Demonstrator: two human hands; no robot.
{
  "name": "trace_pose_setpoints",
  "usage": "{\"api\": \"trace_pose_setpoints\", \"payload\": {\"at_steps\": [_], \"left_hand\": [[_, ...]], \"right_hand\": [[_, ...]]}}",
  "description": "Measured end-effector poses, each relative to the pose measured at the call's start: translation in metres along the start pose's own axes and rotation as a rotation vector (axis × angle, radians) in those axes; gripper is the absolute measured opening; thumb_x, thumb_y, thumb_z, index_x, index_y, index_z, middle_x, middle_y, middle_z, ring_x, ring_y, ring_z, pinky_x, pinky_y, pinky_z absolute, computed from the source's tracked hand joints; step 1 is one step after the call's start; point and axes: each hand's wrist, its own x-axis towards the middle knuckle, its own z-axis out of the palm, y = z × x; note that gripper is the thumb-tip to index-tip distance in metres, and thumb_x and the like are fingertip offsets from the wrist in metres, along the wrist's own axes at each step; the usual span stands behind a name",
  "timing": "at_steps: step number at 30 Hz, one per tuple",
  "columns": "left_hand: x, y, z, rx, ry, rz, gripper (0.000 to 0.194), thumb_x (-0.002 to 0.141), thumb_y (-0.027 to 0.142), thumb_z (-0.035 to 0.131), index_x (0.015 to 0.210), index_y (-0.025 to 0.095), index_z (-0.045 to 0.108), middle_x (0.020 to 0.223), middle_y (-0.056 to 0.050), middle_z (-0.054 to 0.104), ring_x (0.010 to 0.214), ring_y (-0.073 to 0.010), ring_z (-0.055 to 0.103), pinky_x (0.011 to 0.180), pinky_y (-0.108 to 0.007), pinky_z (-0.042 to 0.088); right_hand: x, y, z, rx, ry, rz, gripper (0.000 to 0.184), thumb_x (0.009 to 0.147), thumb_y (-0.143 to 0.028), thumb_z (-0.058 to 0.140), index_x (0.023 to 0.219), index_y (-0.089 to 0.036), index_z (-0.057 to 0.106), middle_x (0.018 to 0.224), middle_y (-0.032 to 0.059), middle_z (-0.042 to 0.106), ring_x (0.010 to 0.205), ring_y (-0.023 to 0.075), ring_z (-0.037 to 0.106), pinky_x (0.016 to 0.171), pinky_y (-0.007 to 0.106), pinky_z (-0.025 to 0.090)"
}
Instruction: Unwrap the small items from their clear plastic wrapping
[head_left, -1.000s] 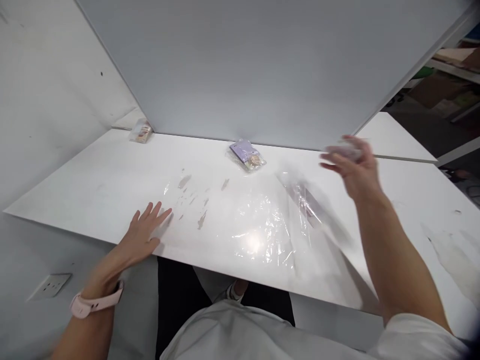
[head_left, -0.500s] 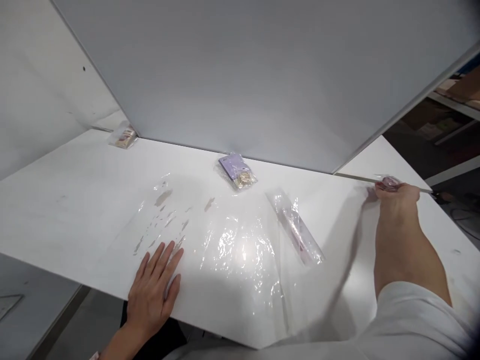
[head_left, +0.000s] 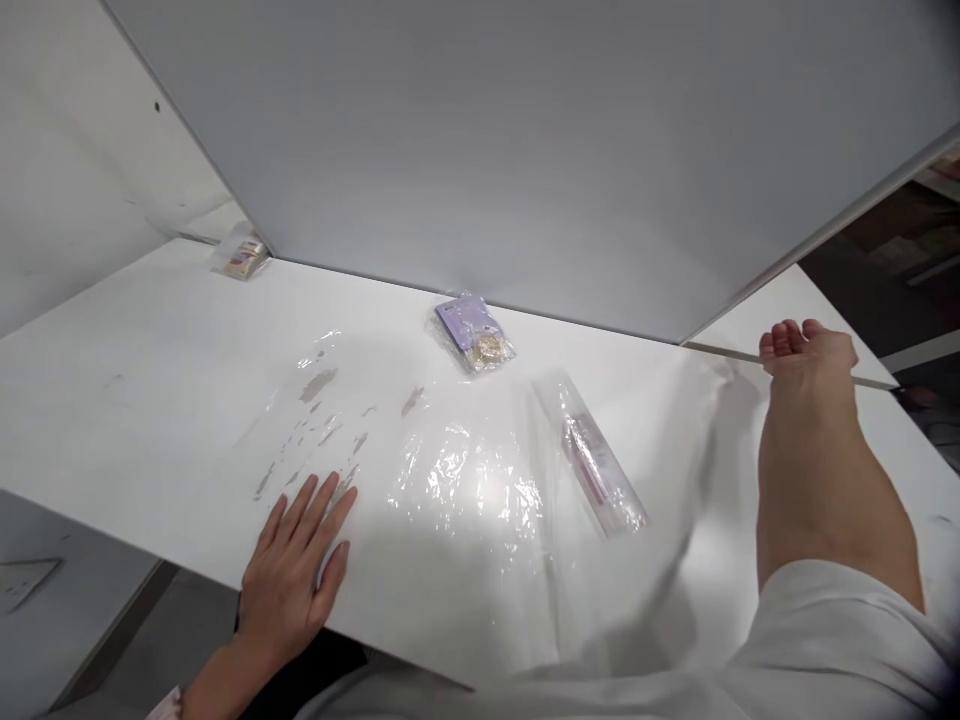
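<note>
My left hand (head_left: 296, 570) lies flat and open near the front edge of the white table (head_left: 135, 380), fingers spread on the corner of a clear plastic sheet (head_left: 465, 480). My right hand (head_left: 806, 355) reaches to the far right, by the end of the grey partition (head_left: 525, 150). Its fingers are curled together, and what they hold, if anything, is hidden. A long narrow clear packet (head_left: 596, 460) with a pinkish item inside lies on the sheet between my hands. A small packet with a purple card (head_left: 472, 335) sits against the partition.
Another small clear packet (head_left: 240, 252) lies at the far left corner where the partition meets the white wall. A second white tabletop (head_left: 795, 300) continues behind the partition on the right. Beyond it are dim shelves and floor.
My right hand swung from above the table out to the partition's end; the small packet seen in it half a second ago no longer shows. My left hand slid slightly along the sheet.
</note>
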Motion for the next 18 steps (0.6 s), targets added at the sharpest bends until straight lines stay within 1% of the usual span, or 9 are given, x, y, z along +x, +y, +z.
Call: {"api": "trace_pose_setpoints", "payload": {"at_steps": [2,4,6,7,9,11,13,15,18], "left_hand": [[0.000,-0.001,0.000,0.001,-0.009,0.026,0.068,0.098,0.028,0.042,0.161,0.036,0.016,0.162,-0.001,0.035,0.152,-0.0275,0.027,0.124,-0.050,0.021],[0.002,-0.006,0.000,0.003,-0.047,0.076,0.066,0.100,0.029,0.041,0.161,0.033,0.016,0.163,-0.002,0.032,0.153,-0.0275,0.022,0.125,-0.049,0.016],[0.006,-0.016,0.000,0.001,-0.105,0.151,0.065,0.101,0.031,0.039,0.161,0.030,0.016,0.164,-0.003,0.030,0.154,-0.0272,0.019,0.126,-0.048,0.011],[0.009,-0.024,-0.001,-0.002,-0.137,0.194,0.063,0.101,0.031,0.039,0.161,0.030,0.018,0.164,-0.003,0.029,0.154,-0.0264,0.019,0.126,-0.047,0.009],[0.019,-0.045,-0.002,-0.014,-0.197,0.277,0.059,0.102,0.031,0.036,0.160,0.030,0.023,0.164,-0.001,0.030,0.154,-0.0243,0.019,0.126,-0.044,0.007],[0.031,-0.071,-0.006,-0.026,-0.264,0.330,0.055,0.103,0.032,0.033,0.158,0.030,0.029,0.163,0.000,0.031,0.154,-0.0229,0.020,0.125,-0.042,0.007],[0.043,-0.101,-0.010,-0.030,-0.313,0.334,0.054,0.103,0.033,0.031,0.157,0.029,0.033,0.163,-0.001,0.031,0.154,-0.0235,0.020,0.125,-0.043,0.008],[0.052,-0.134,-0.016,-0.014,-0.337,0.276,0.054,0.104,0.036,0.028,0.156,0.027,0.035,0.164,-0.002,0.030,0.154,-0.0259,0.020,0.124,-0.048,0.010],[0.058,-0.187,-0.023,-0.013,-0.331,0.141,0.054,0.103,0.042,0.029,0.153,0.025,0.040,0.163,-0.005,0.032,0.152,-0.0322,0.024,0.121,-0.056,0.016]], "right_hand": [[-0.031,0.004,-0.020,0.072,0.047,0.181,0.032,0.087,-0.005,0.031,0.071,-0.017,0.056,0.094,0.0139,0.065,0.054,0.0056,0.045,0.058,0.034,0.041],[-0.072,0.002,-0.038,0.212,0.077,0.332,0.021,0.081,-0.001,0.042,0.081,-0.017,0.056,0.094,0.0096,0.065,0.056,0.0049,0.049,0.063,0.031,0.044],[-0.121,-0.004,-0.054,0.328,0.033,0.391,0.020,0.074,-0.001,0.055,0.086,-0.017,0.059,0.085,0.0054,0.065,0.062,0.0071,0.056,0.068,0.030,0.048],[-0.148,-0.007,-0.061,0.319,-0.039,0.360,0.018,0.073,-0.005,0.061,0.086,-0.016,0.063,0.081,0.0048,0.065,0.066,0.0096,0.060,0.071,0.031,0.050],[-0.201,-0.013,-0.072,0.227,-0.240,0.274,0.016,0.071,-0.015,0.068,0.087,-0.015,0.069,0.083,0.0063,0.067,0.072,0.0138,0.064,0.076,0.033,0.052],[-0.248,-0.018,-0.078,0.088,-0.467,0.198,0.023,0.074,-0.030,0.072,0.093,-0.017,0.072,0.093,0.0076,0.070,0.080,0.0168,0.065,0.077,0.034,0.053],[-0.286,-0.021,-0.075,-0.075,-0.623,0.066,0.032,0.078,-0.042,0.069,0.101,-0.021,0.072,0.103,0.0074,0.070,0.086,0.0187,0.065,0.077,0.034,0.053],[-0.313,-0.026,-0.065,-0.213,-0.692,-0.094,0.036,0.085,-0.046,0.061,0.111,-0.024,0.070,0.111,0.0070,0.069,0.090,0.0195,0.064,0.078,0.035,0.053],[-0.335,-0.037,-0.039,-0.387,-0.667,-0.273,0.039,0.093,-0.046,0.048,0.122,-0.026,0.066,0.121,0.0079,0.065,0.096,0.0212,0.063,0.082,0.037,0.051]]}}
